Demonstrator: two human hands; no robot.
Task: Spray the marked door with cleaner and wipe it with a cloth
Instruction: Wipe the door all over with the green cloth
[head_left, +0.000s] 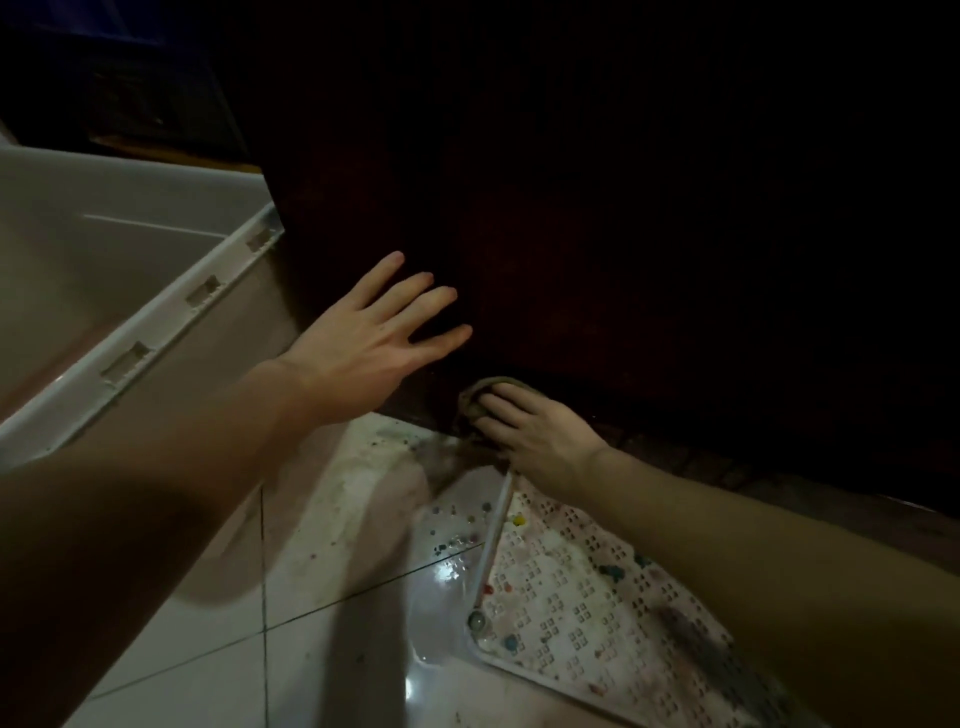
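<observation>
Door: the dark wooden door (597, 218) fills the upper centre and right of the frame, its bottom edge near the floor.
Left hand: the left hand (374, 332) lies flat against the door at centre left, fingers (415, 296) straight and spread apart.
Right hand: the right hand (535, 436) presses a crumpled grey cloth (480, 397) to the door's lower edge, fingers curled over it.
Floor: pale tiled floor (311, 597) below, with a perforated white plastic mat (582, 587) at lower right.
Left edge: a white plastic bin (156, 332).
</observation>
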